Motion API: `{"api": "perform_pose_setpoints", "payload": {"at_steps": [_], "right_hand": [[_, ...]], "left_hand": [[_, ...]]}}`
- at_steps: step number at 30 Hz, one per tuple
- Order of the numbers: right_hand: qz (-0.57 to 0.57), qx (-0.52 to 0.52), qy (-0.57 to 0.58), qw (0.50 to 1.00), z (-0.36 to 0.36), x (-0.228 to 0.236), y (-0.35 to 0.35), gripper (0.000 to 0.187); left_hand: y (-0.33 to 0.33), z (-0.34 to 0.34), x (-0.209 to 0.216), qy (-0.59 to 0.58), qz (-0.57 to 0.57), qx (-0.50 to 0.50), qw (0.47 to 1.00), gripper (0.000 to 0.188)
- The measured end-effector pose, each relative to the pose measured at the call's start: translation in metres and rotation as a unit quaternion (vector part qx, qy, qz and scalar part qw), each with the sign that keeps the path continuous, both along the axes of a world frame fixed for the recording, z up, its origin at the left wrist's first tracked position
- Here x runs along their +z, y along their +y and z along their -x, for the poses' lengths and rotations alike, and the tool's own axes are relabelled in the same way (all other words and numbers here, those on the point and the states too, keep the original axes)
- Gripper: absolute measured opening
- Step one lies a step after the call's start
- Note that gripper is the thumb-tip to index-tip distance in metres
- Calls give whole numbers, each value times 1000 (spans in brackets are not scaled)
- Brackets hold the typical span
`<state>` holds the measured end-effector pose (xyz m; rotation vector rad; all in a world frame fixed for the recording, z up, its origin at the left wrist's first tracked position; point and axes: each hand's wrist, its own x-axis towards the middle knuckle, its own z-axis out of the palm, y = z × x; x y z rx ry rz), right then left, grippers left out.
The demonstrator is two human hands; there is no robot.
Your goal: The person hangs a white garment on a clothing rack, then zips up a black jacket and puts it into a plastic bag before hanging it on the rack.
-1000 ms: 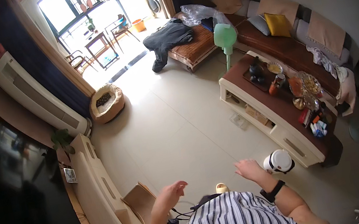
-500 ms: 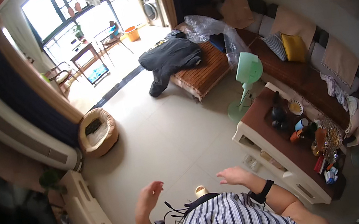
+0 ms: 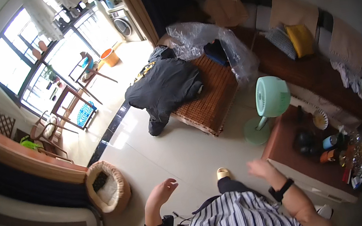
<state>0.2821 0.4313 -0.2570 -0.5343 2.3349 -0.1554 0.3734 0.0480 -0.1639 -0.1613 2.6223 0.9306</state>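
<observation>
My left hand (image 3: 160,194) hangs in the air in front of me, loosely bent, its fingers apart with nothing in them. On the other side my right hand (image 3: 262,168) is also raised and empty, its fingers loose, beside the near edge of the brown-topped coffee table (image 3: 281,158). Neither hand touches anything. Ahead, a dark jacket (image 3: 164,84) with yellow marks lies spread over a low seat with a slatted bamboo mat (image 3: 209,96), one sleeve drooping over its side. Clear plastic sheeting (image 3: 242,61) and folded dark blue cloth (image 3: 215,53) lie behind it.
A mint-green fan (image 3: 272,96) stands between the low seat and the coffee table, which bears cups and small items. Left on the tiled floor is a round pet bed (image 3: 107,188). The sofa (image 3: 272,53) runs along the right; a balcony with chairs and an orange bucket (image 3: 109,58) lies beyond.
I have stepped forward and my view has turned: the jacket, low seat, fan and pet bed appear nearer. Both hands stay raised and empty. A slippered foot shows ahead of me.
</observation>
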Motion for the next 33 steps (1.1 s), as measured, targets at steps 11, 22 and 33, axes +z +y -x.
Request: {"api": "perform_pose_setpoints", "payload": {"at_steps": [11,22,33], "right_hand": [[248,45,152,956,228,48,-198,29],[82,-104,8,991,369,-47,-273,37],[104,-215,-31,971,446,-128,-276,34]], "left_hand": [[-137,257,-38,-95,-131,13,987,32],[-300,553,-333,55,103,-345,931,23],[-150,605,-408,47,234,-202,950,68]]}}
